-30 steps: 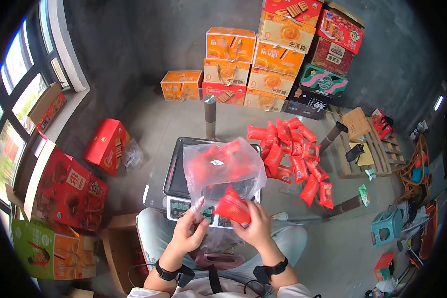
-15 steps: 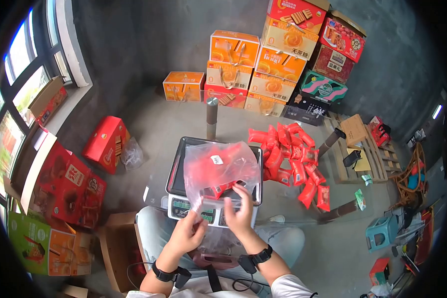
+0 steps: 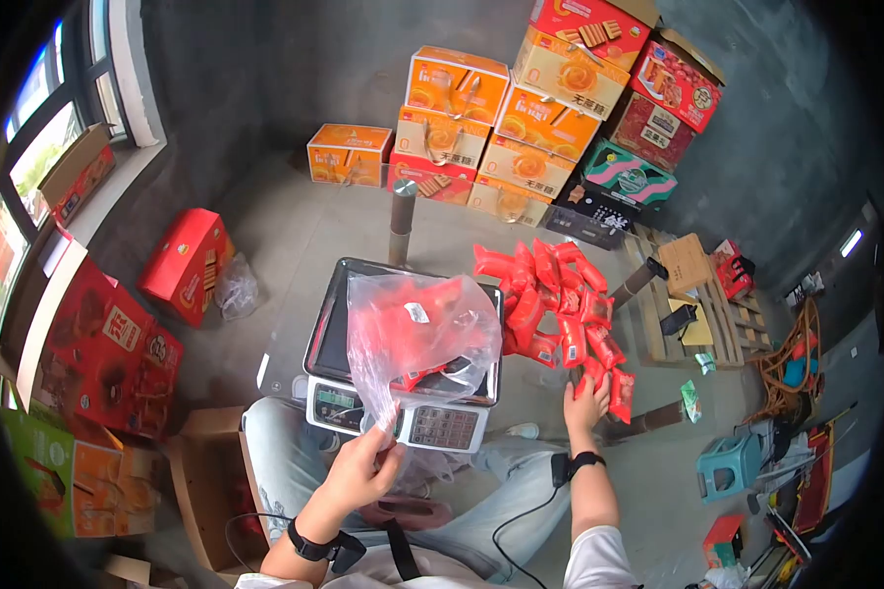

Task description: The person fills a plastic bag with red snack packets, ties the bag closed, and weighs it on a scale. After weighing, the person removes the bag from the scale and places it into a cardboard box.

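A clear plastic bag (image 3: 462,339) with red packets inside rests on the black pan (image 3: 332,329) of a digital scale (image 3: 444,426). My left hand (image 3: 363,469) pinches the mouth of the bag at the near side, over the scale's display. To the right, my right hand (image 3: 586,404) has its fingers closed around a red packet (image 3: 591,371) at the near end of a heap of red packets (image 3: 550,294) on the glass table (image 3: 285,324). My right fingertips are partly hidden among the packets.
Stacked orange and red boxes (image 3: 452,88) stand at the back. A red carton (image 3: 189,265) and a large red box (image 3: 98,344) are on the left. An open cardboard box (image 3: 201,481) sits by my left leg. A blue stool (image 3: 729,466) and wooden pallet (image 3: 727,329) are on the right.
My right hand has left the bag and moved right to the heap, closing on a packet. My left hand still holds the bag's mouth. The view has shifted slightly.
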Available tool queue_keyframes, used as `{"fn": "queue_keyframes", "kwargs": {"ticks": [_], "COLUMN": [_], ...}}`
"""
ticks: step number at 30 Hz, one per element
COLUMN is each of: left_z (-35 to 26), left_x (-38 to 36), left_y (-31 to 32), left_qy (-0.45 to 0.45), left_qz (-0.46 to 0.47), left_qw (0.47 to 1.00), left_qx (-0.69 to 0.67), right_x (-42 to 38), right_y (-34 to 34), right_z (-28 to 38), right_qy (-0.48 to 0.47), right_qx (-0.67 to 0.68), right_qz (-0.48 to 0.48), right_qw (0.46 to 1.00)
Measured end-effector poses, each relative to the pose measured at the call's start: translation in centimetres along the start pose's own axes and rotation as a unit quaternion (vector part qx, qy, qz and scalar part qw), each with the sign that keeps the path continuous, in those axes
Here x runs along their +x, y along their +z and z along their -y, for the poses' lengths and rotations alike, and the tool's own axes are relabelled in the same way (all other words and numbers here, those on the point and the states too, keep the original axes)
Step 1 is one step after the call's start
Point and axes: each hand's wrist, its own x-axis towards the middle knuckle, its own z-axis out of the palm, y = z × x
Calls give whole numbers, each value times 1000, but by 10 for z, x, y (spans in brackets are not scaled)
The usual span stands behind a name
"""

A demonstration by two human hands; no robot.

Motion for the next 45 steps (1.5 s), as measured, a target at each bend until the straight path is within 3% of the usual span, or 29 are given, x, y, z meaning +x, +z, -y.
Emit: {"fn": "queue_keyframes", "kwargs": {"ticks": [8,11,13,16,18,19,21,25,28,30,32,34,37,42,45], "left_z": [5,0,-1,-7,-14,-15,-14,-33,-23,-27,-20,-14,-11,-11,-2], "left_x": [0,5,11,13,12,10,11,9,0,-3,-5,-8,-7,-6,-6], "left_y": [6,6,0,-4,-10,-13,-17,-22,-22,-20,-18,-18,-20,-18,-15], "left_qy": [-7,-17,2,11,3,0,44,55,38,19,28,21,-5,-60,-95], "left_qz": [-40,-39,-19,-3,1,7,37,23,46,48,62,53,27,8,10], "left_qw": [999,999,1000,1000,1000,1000,996,995,992,993,991,991,993,993,995], "left_qx": [-34,-12,7,25,22,30,64,80,110,108,115,122,118,105,9], "right_x": [-27,-64,-101,-144,-142,-135,-108,-72,-56,-47,-53,-64,-81,-101,-77], "right_y": [-25,-24,-50,-103,-144,-159,-179,-182,-154,-143,-126,-118,-115,-117,-96], "right_z": [28,33,65,121,159,172,199,253,291,315,320,317,295,191,102], "right_qy": [58,59,100,66,-110,-101,-342,-361,-387,-395,-405,-401,-405,-254,-165], "right_qx": [66,281,369,503,528,532,473,470,429,345,333,335,336,374,191], "right_qz": [57,60,79,61,63,64,124,109,168,116,136,202,187,-8,-46], "right_qw": [994,956,921,860,840,838,803,798,799,843,840,828,830,892,966]}}
